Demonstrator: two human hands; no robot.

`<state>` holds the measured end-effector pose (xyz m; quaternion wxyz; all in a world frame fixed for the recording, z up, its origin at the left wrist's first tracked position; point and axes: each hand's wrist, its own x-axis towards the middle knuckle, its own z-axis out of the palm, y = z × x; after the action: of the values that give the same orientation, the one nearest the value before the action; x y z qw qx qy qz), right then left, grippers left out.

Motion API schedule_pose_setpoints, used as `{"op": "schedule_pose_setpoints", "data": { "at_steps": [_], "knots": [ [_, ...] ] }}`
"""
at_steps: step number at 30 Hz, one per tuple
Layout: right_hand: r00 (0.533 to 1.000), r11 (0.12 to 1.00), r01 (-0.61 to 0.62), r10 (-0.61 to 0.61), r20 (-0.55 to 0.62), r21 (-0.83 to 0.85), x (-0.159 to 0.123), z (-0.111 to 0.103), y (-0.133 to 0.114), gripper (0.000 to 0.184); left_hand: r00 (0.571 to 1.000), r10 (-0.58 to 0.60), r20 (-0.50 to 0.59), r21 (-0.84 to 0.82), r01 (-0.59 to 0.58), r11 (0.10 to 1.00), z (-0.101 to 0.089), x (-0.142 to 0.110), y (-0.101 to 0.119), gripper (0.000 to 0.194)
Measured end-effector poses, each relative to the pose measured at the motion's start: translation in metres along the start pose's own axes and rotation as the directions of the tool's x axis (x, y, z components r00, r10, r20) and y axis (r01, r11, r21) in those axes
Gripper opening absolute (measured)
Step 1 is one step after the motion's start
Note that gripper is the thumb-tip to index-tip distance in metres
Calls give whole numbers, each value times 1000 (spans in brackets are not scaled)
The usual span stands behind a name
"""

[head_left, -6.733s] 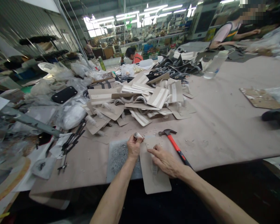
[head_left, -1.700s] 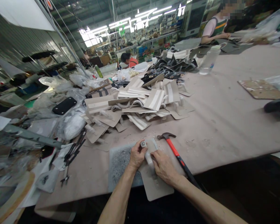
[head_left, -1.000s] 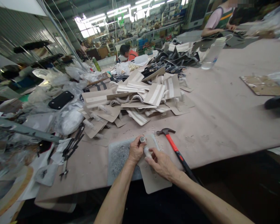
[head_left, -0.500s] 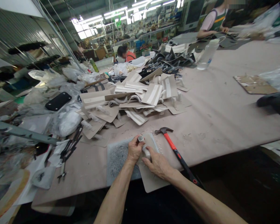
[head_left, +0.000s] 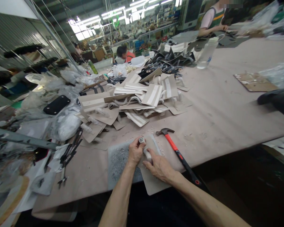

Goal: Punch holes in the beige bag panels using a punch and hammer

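From where I stand, long light tubes and bright windows hang over a crowded workshop. Dull mauve sheeting covers the tabletop [head_left: 217,107]; a heap of beige panels [head_left: 132,99] fills its middle, and clear plastic bags [head_left: 69,124] crowd its left side. Toward the far edge stands a water bottle [head_left: 207,53], near a co-worker [head_left: 211,20] in a green apron, bent over dark pieces.

At the near edge lies a translucent mat [head_left: 119,162] speckled with dark grit. A single panel [head_left: 152,183] rests partly on it, its lower end jutting past that edge. The person's left hand [head_left: 135,151] is curled tightly round a small cylinder [head_left: 141,140], round end up, above the panel. The right hand [head_left: 159,165] is half closed, thumb and fingers gripping the plastic-wrapped handle [head_left: 147,155] on the panel. Just right of it lies a claw hammer [head_left: 176,149], its grip reaching over the near edge.
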<state>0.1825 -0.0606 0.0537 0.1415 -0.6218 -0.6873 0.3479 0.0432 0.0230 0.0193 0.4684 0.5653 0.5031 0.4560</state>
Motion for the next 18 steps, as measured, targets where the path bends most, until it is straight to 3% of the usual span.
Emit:
{"op": "schedule_pose_setpoints", "data": {
  "at_steps": [11,18],
  "knots": [
    [1000,1000,13,-13,-12,-3,1,2,1,64,998,37,-58,61,-34,998,3,-1,-9,28],
    [1000,1000,14,-14,-15,-23,1,3,1,63,996,38,-86,21,-36,999,5,-2,-2,18]
  ]
}}
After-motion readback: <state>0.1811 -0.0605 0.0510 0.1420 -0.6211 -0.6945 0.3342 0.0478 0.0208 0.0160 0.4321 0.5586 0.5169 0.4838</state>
